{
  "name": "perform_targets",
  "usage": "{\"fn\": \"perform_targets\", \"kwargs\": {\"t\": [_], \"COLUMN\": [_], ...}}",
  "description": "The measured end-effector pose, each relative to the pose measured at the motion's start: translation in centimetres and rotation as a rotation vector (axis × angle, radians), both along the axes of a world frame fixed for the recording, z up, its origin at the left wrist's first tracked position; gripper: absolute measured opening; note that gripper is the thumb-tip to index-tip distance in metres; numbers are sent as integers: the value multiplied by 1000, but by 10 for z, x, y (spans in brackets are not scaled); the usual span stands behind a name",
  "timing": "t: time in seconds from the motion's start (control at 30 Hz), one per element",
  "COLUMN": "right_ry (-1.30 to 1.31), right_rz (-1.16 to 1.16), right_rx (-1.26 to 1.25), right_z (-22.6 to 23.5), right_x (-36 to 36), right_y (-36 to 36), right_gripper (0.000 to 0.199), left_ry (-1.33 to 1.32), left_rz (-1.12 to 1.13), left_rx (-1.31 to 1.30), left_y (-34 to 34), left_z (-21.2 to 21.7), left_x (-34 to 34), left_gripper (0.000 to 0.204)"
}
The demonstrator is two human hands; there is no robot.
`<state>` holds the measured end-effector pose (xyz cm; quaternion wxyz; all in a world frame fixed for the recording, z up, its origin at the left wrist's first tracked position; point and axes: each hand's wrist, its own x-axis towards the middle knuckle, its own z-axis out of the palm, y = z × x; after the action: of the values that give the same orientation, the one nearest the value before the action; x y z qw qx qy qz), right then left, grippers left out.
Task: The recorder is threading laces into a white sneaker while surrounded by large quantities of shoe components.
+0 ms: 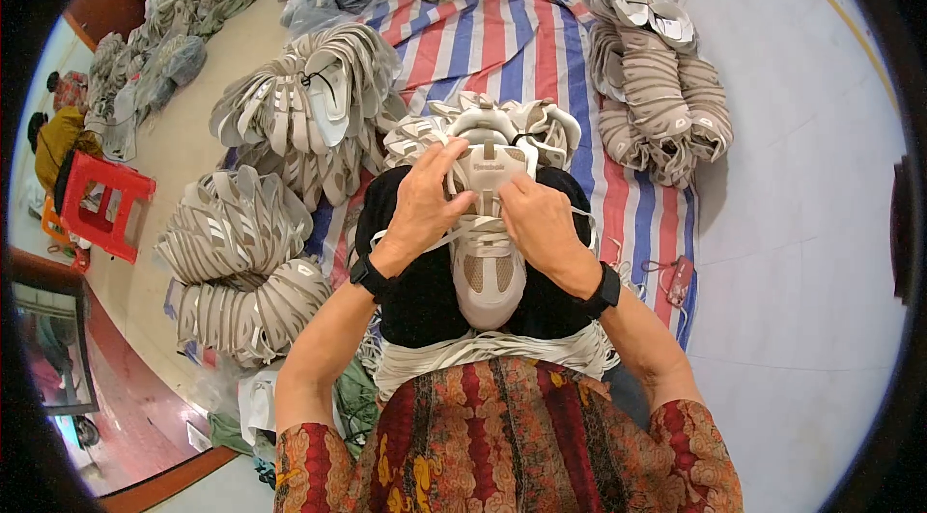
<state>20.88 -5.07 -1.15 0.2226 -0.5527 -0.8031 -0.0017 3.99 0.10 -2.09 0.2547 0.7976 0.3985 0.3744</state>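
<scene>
A beige and white shoe upper (491, 293) lies toe toward me on my black-clad lap, its padded tongue (486, 170) standing up between my hands. My left hand (425, 202) holds the upper's left edge, with the thumb and forefinger apart beside the tongue. Curled at the right eyelet row, my right hand (543, 225) is pinched on a white shoelace; its fingertips partly hide the spot. Lace rows (480, 235) cross below the tongue, and a loose lace runs under my left wrist. Just beyond sit more beige uppers (550, 131).
Bundled uppers are stacked at left (237, 228), with another pile (666, 93) at right on the striped sheet (483, 40). Many white laces (483, 358) drape across my lap. A red stool (106, 206) stands far left; a small red item (681, 279) lies at right.
</scene>
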Motion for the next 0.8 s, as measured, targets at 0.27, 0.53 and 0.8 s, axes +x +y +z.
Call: {"fn": "perform_targets", "kwargs": {"t": [0.27,0.53,0.8], "right_ry": [318,451,-21], "right_rz": [69,10,100], "right_rx": [-54,59,327], "right_z": [-4,-7,9], "right_x": [-1,-12,-24], "right_y": [-1,-4,-5], "right_gripper": [7,8,11], "left_ry": [-33,-249,-822], "left_rz": [-24,-64,-154], "left_rx": [-5,93,-378], "left_y": [0,-28,-36], "left_z": [3,24,22], "left_x": [-7,-20,-30], "left_gripper": [54,21,32]}}
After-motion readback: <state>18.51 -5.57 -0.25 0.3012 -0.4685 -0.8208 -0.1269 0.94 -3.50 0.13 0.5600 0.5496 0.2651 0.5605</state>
